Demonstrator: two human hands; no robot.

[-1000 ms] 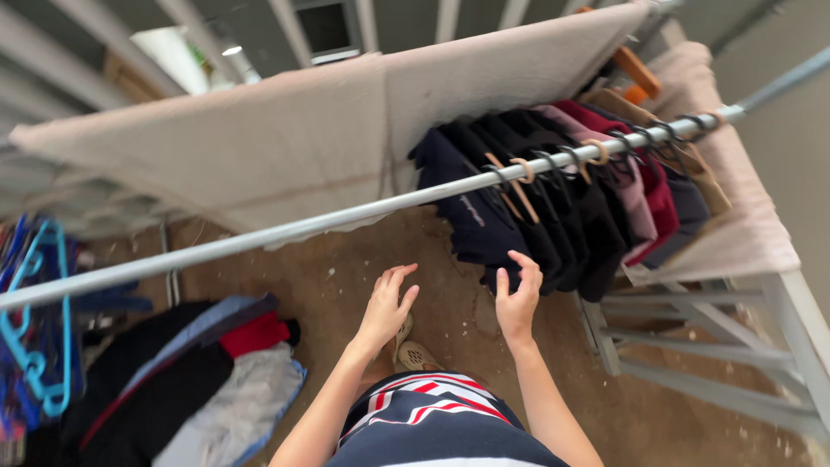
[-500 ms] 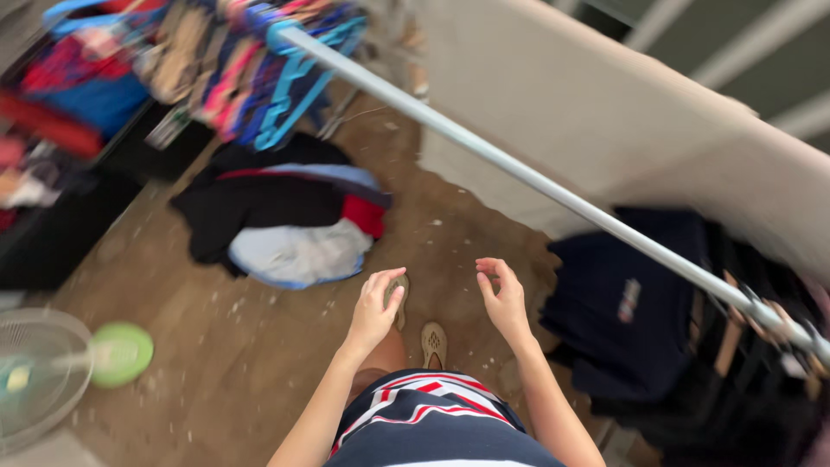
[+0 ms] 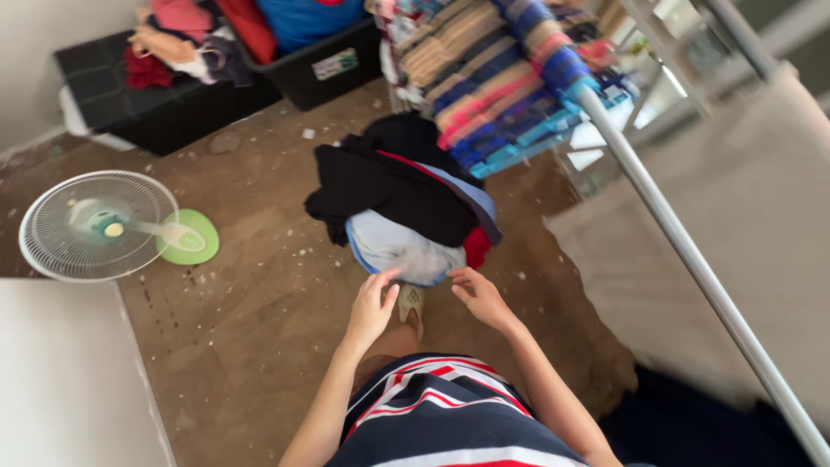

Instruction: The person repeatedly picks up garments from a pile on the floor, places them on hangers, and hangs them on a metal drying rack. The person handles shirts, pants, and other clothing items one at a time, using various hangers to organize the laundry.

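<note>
- Brown, dusty floor (image 3: 259, 346) fills the middle of the frame, flecked with pale specks.
- Both hands are empty and loosely spread, held out above the floor at centre frame.
- Left hand (image 3: 372, 307) has its fingers stretched toward the lower edge of a heap of clothes (image 3: 406, 203), close to it; whether it touches cannot be told.
- Right hand (image 3: 478, 296) sits just beside the left, palm partly up, fingers relaxed, near the heap's red and pale blue edge.
- That heap lies on the floor just above centre: black garments on top, a light blue-white piece and a red one below.
- One tan shoe (image 3: 411, 304) shows between the hands.
- White floor fan (image 3: 99, 227) with a green base stands at the left.
- Grey metal rail (image 3: 692, 255) runs diagonally down the right side, with a bunch of coloured hangers (image 3: 519, 78) at its upper end.
- Black bin (image 3: 324, 69) of clothing sits at the upper centre.
</note>
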